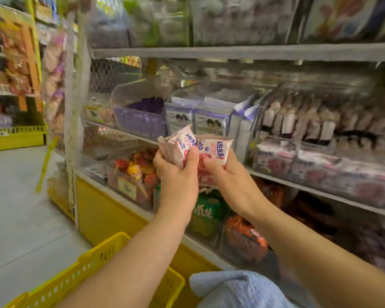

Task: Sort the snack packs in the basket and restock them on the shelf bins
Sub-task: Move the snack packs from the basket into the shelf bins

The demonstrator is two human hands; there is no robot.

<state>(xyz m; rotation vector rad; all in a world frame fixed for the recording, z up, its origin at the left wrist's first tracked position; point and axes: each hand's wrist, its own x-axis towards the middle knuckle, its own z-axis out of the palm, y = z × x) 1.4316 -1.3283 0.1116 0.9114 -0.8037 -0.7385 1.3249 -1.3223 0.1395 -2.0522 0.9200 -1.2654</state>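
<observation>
My left hand (pixel 176 172) grips a bunch of white-and-pink snack packs (pixel 180 145) with blue lettering. My right hand (pixel 222 174) holds another pack of the same kind (pixel 216 152) right beside it. Both are raised in front of the middle shelf, near its front edge. To the right on that shelf stands a clear bin (pixel 333 172) with matching pink-and-white packs. The yellow basket (pixel 93 263) sits at the bottom left under my left forearm; its contents are hidden.
A purple basket (pixel 140 123) and purple-white boxes (pixel 209 121) fill the middle shelf behind my hands. Clear bins of red, orange and green packs (pixel 138 174) line the lower shelf. Another yellow crate (pixel 16 138) lies on the floor at far left. A blue cloth (pixel 238 287) is at the bottom.
</observation>
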